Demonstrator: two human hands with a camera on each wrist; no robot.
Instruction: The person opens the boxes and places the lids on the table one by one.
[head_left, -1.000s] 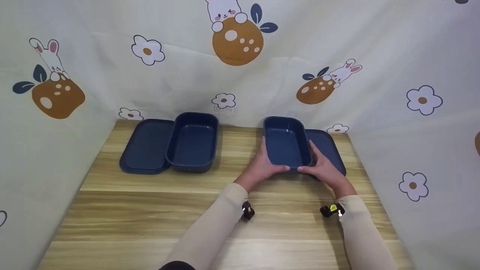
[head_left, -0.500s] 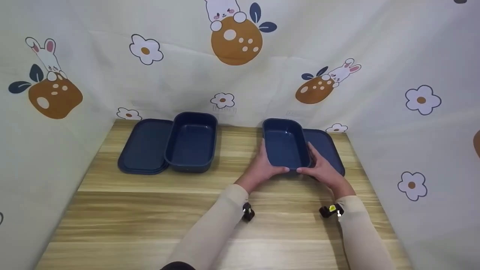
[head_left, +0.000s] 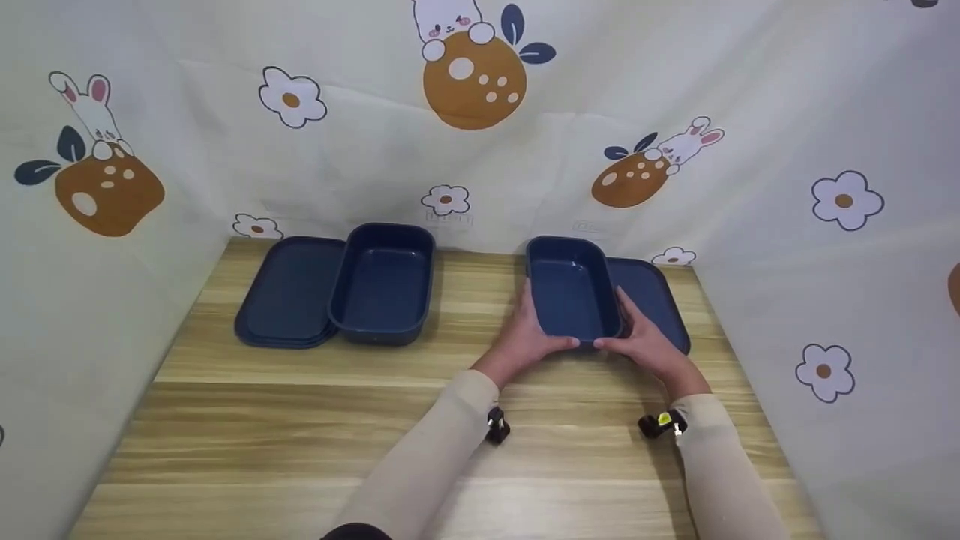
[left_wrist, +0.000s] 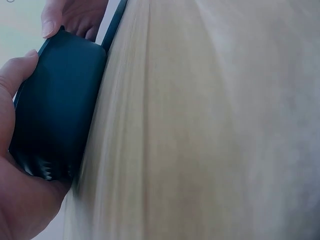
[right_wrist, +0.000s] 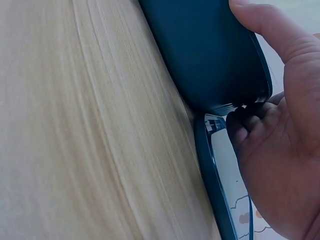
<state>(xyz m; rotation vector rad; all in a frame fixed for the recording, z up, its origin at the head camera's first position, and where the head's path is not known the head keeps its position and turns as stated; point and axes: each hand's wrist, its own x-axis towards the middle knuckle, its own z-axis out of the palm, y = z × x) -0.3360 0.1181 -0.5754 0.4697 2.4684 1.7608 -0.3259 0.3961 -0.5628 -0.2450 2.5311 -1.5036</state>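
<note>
A dark blue rectangular food container (head_left: 571, 296) stands upright at the back right of the wooden table, its inside bare. My left hand (head_left: 519, 343) holds its left side and near corner, thumb along the front wall. On the other side my right hand (head_left: 654, 351) grips the right wall, thumb at the front rim. Both thumb tips are close together but apart. Just right of the container lies a matching blue lid (head_left: 654, 300), partly hidden by container and hand. In the left wrist view the container's front wall (left_wrist: 65, 90) meets the tabletop.
A second dark blue container (head_left: 384, 292) stands at the back left, overlapping the edge of another blue lid (head_left: 289, 296). Cloth walls (head_left: 360, 165) printed with rabbits and flowers close off the back and both sides. Bare wood (head_left: 285, 435) covers the front.
Between one second and half a second ago, the held container shifted slightly toward me, both hands with it. Since then it has stayed almost still. The left container and lids keep their places.
</note>
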